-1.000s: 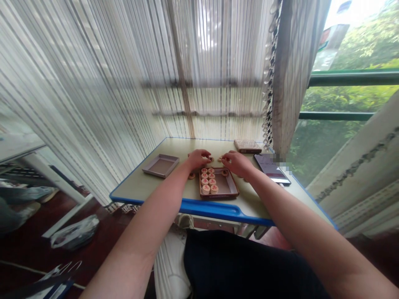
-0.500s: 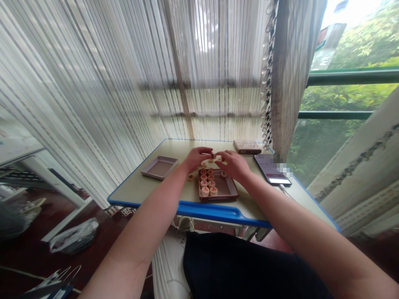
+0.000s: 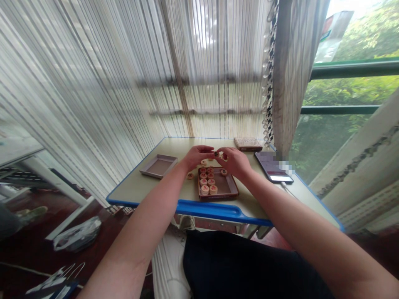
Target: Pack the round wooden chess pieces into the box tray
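Above the table, a round wooden xiangqi piece with a dark character [image 3: 216, 154] is held between the fingertips of both hands. My left hand [image 3: 197, 156] closes on it from the left, and my right hand [image 3: 234, 161] pinches it from the right. Below them lies an open shallow box [image 3: 224, 190]. Two columns of red-character xiangqi pieces [image 3: 204, 181] fill its left side, some of them stacked. A single dark-character piece [image 3: 223, 172] sits at its upper right. Loose pieces lie beyond the box, partly hidden by my hands, and one loose piece [image 3: 190, 176] lies left of it.
A shallow grey tray or lid [image 3: 158, 166] rests on the table's left. At the back right is a flat patterned box [image 3: 248, 144]. A phone [image 3: 274, 168] with a cable lies right of my right hand. A blue rim [image 3: 208, 210] edges the table.
The held piece has shifted slightly up and right, and its dark-marked face now shows. My hands have come closer together. The camera view has moved a little.
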`<state>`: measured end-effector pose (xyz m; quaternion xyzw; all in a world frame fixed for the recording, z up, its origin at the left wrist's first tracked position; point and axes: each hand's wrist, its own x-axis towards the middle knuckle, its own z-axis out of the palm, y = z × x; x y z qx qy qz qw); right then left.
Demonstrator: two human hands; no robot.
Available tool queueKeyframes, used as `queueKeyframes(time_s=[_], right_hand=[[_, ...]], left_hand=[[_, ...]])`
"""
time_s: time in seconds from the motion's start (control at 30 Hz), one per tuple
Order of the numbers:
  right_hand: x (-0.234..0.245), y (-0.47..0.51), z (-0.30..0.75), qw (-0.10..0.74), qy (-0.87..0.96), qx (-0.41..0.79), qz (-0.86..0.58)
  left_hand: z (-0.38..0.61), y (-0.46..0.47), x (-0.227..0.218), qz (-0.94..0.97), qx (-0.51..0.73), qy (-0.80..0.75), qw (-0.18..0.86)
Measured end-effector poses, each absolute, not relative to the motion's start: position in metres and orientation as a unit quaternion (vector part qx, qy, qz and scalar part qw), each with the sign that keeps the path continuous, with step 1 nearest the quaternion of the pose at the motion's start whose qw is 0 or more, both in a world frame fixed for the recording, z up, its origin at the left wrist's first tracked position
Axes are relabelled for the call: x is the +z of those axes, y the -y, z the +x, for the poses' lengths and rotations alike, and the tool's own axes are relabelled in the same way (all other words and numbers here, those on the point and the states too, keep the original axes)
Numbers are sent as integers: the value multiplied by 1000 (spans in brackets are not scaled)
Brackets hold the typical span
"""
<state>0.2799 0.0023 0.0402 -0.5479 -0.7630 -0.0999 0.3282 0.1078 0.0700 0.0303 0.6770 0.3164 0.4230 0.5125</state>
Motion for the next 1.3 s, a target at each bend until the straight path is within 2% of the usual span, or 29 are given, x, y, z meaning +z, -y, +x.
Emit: queueKeyframes(time_s=[0.13, 0.23, 0.33, 0.43, 0.53, 0.77, 1.07, 1.3], right_hand=[[53, 2, 285, 276, 762, -82, -580], [63, 7, 290, 170, 801, -54, -571], [65, 12, 291, 54, 831, -6, -554], [63, 16, 290, 1, 845, 53, -532], [60, 16, 289, -2, 850, 86, -520], [63, 17, 291, 29, 863, 118, -490], [61, 13, 295, 24, 842, 106, -529], [57, 11, 296, 35, 846, 79, -526]], left_hand=[[107, -79, 25, 665, 462, -338, 480], [104, -90, 19, 681, 495, -402, 361], [99, -96, 16, 735, 472, -433, 223], [97, -94, 15, 776, 427, -447, 126], [98, -89, 17, 786, 402, -460, 93], [95, -87, 19, 777, 395, -481, 96], [94, -88, 15, 804, 370, -465, 29], [94, -89, 15, 806, 355, -474, 24]])
